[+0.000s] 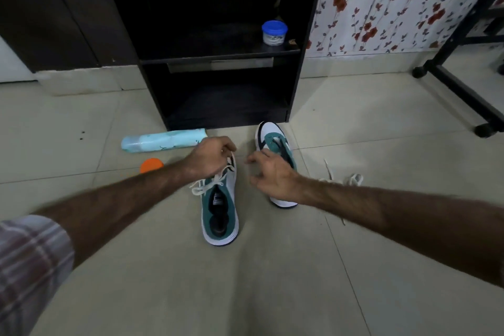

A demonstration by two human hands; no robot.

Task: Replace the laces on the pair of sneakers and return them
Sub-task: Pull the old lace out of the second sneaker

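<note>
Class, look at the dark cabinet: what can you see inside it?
On the cabinet's middle shelf stands a blue-lidded tub. The lower compartment looks bare, but both sections are too dark to rule out more.

Plaid sleeve, bare hairy forearms

You are looking at a dim, flat-lit frame. The cabinet interior is near black, detail lost. Wide-angle bending curves the floor tile lines toward the edges. The sleeve is blurred; shadows are soft and faint.
</note>
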